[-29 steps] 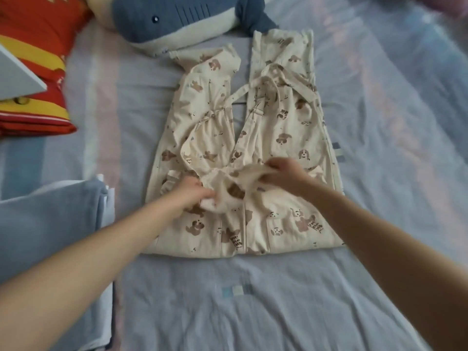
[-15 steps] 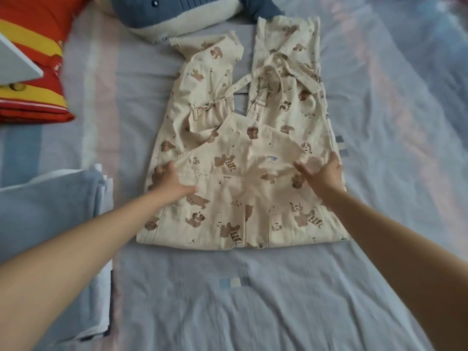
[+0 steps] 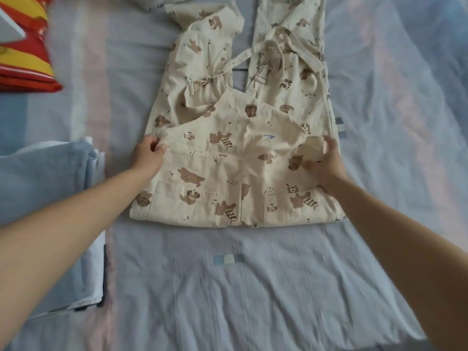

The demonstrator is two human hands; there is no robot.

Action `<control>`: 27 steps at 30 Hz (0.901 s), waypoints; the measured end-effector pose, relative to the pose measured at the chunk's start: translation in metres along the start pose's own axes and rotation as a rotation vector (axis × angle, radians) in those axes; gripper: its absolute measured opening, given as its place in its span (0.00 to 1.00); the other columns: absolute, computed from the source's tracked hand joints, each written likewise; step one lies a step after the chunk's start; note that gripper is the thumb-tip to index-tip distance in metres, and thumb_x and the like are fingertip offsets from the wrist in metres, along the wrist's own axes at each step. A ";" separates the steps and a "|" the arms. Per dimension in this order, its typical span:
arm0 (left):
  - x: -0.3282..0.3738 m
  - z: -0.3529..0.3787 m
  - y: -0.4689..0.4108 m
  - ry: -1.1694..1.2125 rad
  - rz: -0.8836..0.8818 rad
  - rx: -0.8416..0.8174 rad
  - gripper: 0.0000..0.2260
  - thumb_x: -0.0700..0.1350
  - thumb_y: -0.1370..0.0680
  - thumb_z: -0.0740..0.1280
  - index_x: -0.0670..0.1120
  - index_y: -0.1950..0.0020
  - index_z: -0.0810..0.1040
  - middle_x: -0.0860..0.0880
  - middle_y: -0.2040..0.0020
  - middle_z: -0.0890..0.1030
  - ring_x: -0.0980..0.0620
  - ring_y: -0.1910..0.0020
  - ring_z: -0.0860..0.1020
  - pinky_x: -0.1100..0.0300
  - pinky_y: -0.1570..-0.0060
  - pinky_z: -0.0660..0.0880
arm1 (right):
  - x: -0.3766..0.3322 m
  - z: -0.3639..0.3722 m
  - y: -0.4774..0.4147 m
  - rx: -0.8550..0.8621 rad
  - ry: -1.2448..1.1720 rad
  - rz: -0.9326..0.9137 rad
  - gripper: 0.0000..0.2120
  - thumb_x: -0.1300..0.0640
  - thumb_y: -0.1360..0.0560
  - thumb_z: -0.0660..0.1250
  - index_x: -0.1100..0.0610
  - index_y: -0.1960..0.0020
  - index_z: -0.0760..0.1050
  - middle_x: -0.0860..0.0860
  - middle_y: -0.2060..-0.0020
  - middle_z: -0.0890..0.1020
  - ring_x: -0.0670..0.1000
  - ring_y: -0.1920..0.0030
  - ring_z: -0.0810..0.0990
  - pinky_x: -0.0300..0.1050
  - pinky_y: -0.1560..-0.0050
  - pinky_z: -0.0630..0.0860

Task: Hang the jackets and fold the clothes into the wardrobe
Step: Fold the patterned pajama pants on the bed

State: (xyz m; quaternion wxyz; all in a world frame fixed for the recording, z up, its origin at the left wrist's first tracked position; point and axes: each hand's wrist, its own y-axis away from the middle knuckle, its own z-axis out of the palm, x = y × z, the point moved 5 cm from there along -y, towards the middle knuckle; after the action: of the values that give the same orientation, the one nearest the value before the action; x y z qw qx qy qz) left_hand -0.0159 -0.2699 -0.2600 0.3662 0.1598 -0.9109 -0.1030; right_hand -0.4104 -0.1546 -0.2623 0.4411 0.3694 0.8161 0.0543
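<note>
Cream dog-print overalls [image 3: 228,183] lie spread flat on the bed [image 3: 228,287], so the mattress can serve as a folding surface. The bib is turned up over the legs, and the straps [image 3: 249,53] are tucked inward on top of them so they don't trail outside the bundle. The left hand [image 3: 148,157] has a pinching grip on the overalls' left edge at waist height. The right hand [image 3: 325,162] pinches a raised fold at the opposite edge, probably to narrow or even the sides. A folded blue cloth [image 3: 45,178] lies just left of the overalls.
</note>
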 end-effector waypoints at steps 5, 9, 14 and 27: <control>0.009 -0.033 0.079 0.116 -0.018 0.235 0.09 0.44 0.17 0.53 0.43 0.52 0.70 0.54 0.63 0.69 0.57 0.61 0.67 0.63 0.63 0.58 | -0.004 -0.038 0.068 0.144 0.089 -0.275 0.24 0.60 0.24 0.62 0.44 0.31 0.62 0.43 0.53 0.76 0.41 0.64 0.73 0.41 0.66 0.70; -0.019 -0.044 0.171 0.401 0.109 0.292 0.13 0.42 0.17 0.55 0.49 0.62 0.66 0.54 0.66 0.69 0.63 0.70 0.68 0.68 0.63 0.63 | 0.042 -0.058 0.139 0.137 -0.030 -0.260 0.16 0.54 0.27 0.63 0.37 0.44 0.68 0.47 0.51 0.78 0.50 0.59 0.76 0.45 0.60 0.71; -0.110 -0.049 0.260 0.401 -0.002 0.261 0.16 0.47 0.20 0.56 0.45 0.66 0.68 0.47 0.72 0.71 0.62 0.73 0.68 0.62 0.66 0.64 | 0.121 -0.070 0.238 0.111 0.279 -0.251 0.13 0.67 0.26 0.67 0.55 0.45 0.73 0.53 0.52 0.81 0.58 0.51 0.77 0.50 0.52 0.71; -0.167 0.009 0.322 -0.301 0.284 -0.018 0.16 0.52 0.28 0.66 0.43 0.46 0.78 0.42 0.46 0.77 0.40 0.46 0.73 0.49 0.45 0.65 | 0.166 -0.032 0.279 0.315 0.489 -0.285 0.14 0.68 0.34 0.60 0.57 0.52 0.76 0.60 0.39 0.70 0.59 0.37 0.66 0.59 0.38 0.65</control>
State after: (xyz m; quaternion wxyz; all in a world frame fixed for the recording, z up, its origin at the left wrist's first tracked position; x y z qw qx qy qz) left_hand 0.0219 0.0902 -0.2744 0.2383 0.0091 -0.9677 -0.0812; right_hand -0.3363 0.1619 -0.2397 0.1725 0.2910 0.9398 -0.0476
